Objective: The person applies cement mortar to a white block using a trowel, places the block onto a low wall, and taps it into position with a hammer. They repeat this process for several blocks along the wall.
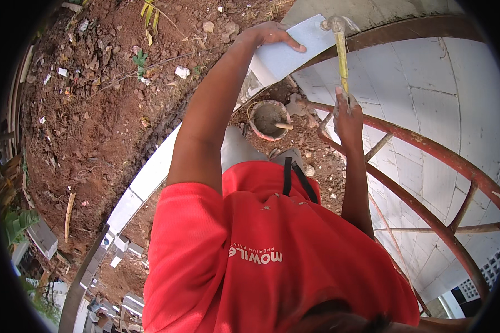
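Observation:
A pale grey-white building block (288, 51) lies at the far end of a low row of blocks. My left hand (275, 36) grips it, thumb along its upper face and the other fingers mostly hidden at the far side. In my right hand (348, 117) is a hammer (343, 64) with a worn yellow handle, held by the lower end. Its head is at the block's right end; I cannot tell whether they touch. Closer to me, a bucket (266, 117) of grey mortar stands on the soil, with a wooden-handled tool (284, 126) resting in it.
A rusty red metal ladder or frame (411, 143) runs along the white block wall (422, 77) on the right. Reddish soil (94, 139) with stones and scraps spreads to the left. A low white block course (141, 180) curves past my left side, with loose block pieces (121, 244) nearby.

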Available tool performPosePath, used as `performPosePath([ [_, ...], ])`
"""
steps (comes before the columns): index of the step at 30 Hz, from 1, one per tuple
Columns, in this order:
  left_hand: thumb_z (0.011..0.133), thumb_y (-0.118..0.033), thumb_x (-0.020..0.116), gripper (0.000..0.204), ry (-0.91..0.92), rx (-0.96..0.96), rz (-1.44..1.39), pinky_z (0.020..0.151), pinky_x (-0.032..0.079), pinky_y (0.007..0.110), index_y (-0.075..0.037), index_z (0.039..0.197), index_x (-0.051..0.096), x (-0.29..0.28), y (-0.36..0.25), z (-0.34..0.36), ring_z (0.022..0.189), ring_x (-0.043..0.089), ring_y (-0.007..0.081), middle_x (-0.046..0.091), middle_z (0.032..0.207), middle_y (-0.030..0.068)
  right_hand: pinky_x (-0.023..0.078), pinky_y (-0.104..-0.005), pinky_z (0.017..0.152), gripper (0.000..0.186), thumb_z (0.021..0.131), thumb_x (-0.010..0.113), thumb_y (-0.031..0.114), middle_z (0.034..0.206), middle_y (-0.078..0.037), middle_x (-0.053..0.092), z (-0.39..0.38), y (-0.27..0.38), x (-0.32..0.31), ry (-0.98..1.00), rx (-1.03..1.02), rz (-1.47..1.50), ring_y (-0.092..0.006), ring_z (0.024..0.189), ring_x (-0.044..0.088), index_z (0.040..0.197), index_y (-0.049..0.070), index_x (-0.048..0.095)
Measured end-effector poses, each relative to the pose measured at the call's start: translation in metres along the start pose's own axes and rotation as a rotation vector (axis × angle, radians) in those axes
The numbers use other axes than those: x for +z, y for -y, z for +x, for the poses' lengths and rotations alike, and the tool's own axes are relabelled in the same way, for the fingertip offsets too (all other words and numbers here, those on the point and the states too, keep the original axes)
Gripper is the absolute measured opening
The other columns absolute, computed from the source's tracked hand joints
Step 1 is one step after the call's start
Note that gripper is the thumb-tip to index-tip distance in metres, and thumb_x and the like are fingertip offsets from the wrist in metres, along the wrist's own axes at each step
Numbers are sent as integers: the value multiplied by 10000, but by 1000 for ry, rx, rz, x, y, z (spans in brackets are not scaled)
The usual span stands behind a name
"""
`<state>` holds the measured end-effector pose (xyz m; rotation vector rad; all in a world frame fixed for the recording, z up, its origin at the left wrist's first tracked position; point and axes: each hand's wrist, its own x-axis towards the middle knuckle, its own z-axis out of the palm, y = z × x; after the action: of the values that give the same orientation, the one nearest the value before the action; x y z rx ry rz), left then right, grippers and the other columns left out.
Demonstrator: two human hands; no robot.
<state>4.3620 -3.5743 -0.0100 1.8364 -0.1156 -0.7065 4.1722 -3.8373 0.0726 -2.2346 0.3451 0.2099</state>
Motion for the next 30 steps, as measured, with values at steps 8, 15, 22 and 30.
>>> performPosePath([
  [8, 627, -585, 914, 836, -153, 106, 283, 979, 552, 394, -114, 1295, 735, 17, -2, -14, 1050, 729, 291, 749, 1185, 139, 459, -431, 644, 527, 1041, 605, 444, 716, -140, 616, 6, -19, 2, 63, 126, -207, -220, 628, 528, 1047, -81, 655],
  [15, 879, -443, 791, 424, -717, 235, -283, 964, 534, 342, -97, 1124, 795, 56, 24, -69, 1001, 731, 204, 789, 1069, 98, 440, -365, 646, 474, 1052, 599, 416, 733, -93, 591, 7, -10, -3, 55, 173, -133, -176, 667, 520, 1093, -52, 660],
  [22, 898, -247, 725, 275, -812, 499, -287, 946, 535, 329, -57, 1088, 787, 66, 52, -47, 1004, 726, 192, 785, 1092, 104, 257, -225, 414, 341, 1047, 636, 400, 635, 81, 431, -4, 13, -12, -20, 74, 95, -21, 470, 336, 881, 112, 559],
  [30, 843, -192, 709, 240, -836, 570, -289, 927, 544, 339, -73, 1034, 791, 65, 48, -43, 990, 733, 251, 775, 1061, 120, 259, -220, 410, 364, 1093, 548, 395, 618, 78, 403, -7, -43, 7, -13, -96, -55, -20, 465, 317, 844, 134, 500],
])
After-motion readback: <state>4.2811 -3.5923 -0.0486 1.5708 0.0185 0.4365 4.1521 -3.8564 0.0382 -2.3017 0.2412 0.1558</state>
